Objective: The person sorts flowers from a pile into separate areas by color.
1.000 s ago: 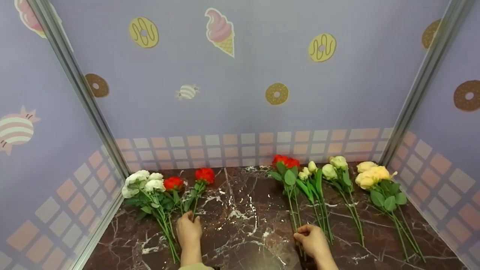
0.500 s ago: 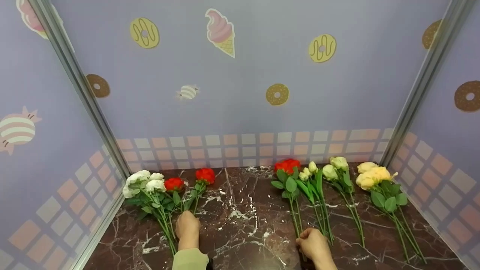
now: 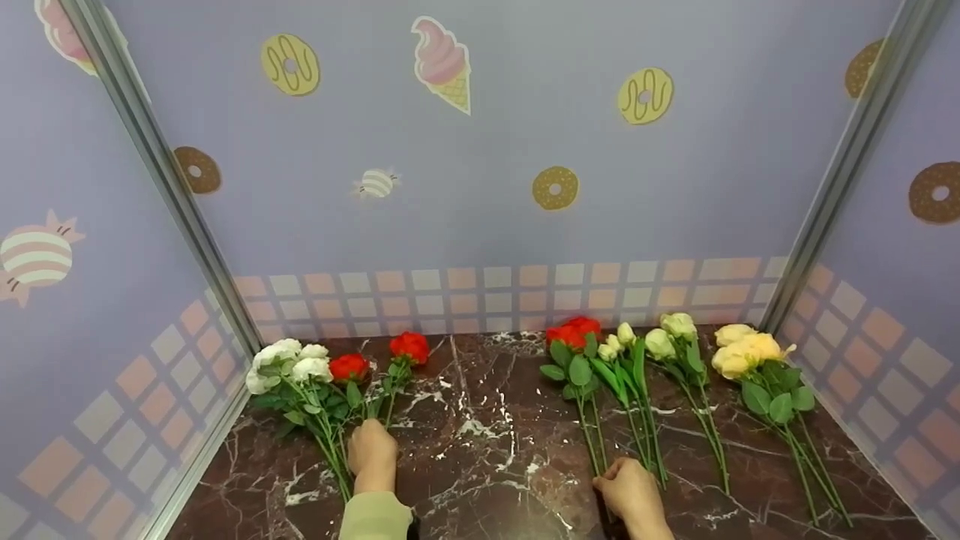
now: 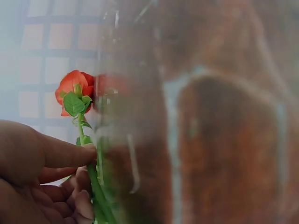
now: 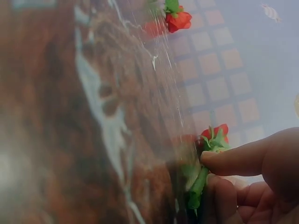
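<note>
My left hand (image 3: 373, 454) is low over the table on the left. In the left wrist view its thumb and fingers pinch the green stem of a red rose (image 4: 74, 93). In the head view the red rose (image 3: 409, 348) at the right of that group lies beyond the hand, and another red rose (image 3: 349, 367) is beside white flowers. My right hand (image 3: 631, 491) pinches a stem below a red bloom (image 5: 218, 132) in the right wrist view. In the head view two red blooms (image 3: 574, 332) lie close together beyond it; their lower stem ends are hidden by the hand.
A white bunch (image 3: 281, 367) lies far left. Pale yellow buds (image 3: 616, 345), greenish-white roses (image 3: 670, 336) and yellow flowers (image 3: 746, 352) lie in line on the right. Walls (image 3: 480, 225) enclose the dark marbled table (image 3: 487, 465) at the back and sides.
My left hand has drawn slightly back toward me and turned over, so its fingers are now hidden and more sleeve shows. My right hand has shifted slightly right and back; the red blooms beyond it moved a little.
</note>
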Action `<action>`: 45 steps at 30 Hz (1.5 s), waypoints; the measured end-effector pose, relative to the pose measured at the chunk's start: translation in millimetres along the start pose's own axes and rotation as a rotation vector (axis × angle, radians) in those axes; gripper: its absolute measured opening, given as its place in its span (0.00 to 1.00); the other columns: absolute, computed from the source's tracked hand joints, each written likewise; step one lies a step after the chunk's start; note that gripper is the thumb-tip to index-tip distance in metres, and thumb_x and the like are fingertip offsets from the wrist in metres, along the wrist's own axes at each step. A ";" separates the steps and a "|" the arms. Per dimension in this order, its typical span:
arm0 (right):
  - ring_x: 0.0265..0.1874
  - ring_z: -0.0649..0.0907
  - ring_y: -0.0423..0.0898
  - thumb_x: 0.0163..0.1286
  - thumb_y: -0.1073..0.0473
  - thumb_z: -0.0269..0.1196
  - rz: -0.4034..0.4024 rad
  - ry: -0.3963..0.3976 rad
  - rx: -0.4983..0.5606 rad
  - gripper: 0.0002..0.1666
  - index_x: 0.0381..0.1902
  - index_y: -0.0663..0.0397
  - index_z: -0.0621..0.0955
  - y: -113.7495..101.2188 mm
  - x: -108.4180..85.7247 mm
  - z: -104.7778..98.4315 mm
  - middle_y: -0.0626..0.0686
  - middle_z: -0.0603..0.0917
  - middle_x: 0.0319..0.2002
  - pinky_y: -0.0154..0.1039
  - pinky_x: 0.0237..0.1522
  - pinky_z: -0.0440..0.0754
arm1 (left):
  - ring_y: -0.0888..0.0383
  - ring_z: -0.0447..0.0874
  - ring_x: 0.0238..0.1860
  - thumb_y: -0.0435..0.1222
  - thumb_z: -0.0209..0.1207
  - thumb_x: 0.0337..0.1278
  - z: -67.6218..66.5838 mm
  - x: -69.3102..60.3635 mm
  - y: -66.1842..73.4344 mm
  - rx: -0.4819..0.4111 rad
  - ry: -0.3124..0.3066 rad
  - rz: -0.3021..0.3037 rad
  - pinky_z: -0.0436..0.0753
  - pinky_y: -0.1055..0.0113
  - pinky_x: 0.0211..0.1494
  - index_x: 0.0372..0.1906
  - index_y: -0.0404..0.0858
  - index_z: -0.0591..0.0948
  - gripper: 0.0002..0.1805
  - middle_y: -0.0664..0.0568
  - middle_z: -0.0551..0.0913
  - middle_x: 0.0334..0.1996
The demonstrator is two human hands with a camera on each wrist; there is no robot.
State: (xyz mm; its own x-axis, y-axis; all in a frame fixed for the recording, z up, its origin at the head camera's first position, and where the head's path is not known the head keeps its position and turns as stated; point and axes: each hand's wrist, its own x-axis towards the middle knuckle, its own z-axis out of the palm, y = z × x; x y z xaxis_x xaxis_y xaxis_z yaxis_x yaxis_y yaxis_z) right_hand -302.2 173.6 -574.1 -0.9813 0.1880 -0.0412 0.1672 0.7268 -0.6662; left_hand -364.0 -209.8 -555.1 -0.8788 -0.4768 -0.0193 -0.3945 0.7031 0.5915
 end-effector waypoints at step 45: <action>0.22 0.80 0.41 0.67 0.60 0.71 -0.090 -0.001 0.239 0.08 0.34 0.60 0.87 -29.2 -9.6 -4.5 0.50 0.86 0.26 0.37 0.26 0.77 | 0.62 0.90 0.29 0.24 0.62 0.65 5.9 -88.4 82.7 -1.084 -0.397 0.184 0.91 0.68 0.34 0.50 0.18 0.80 0.13 0.43 0.91 0.32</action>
State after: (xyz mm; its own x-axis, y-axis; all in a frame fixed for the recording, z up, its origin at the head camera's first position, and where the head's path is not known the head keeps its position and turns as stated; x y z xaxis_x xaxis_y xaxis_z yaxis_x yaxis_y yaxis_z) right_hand -297.3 153.5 -550.9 -0.9914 0.1285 0.0252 0.0521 0.5637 -0.8243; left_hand -320.6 -106.4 -509.2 -0.9967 -0.0810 0.0011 0.0146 -0.1654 0.9861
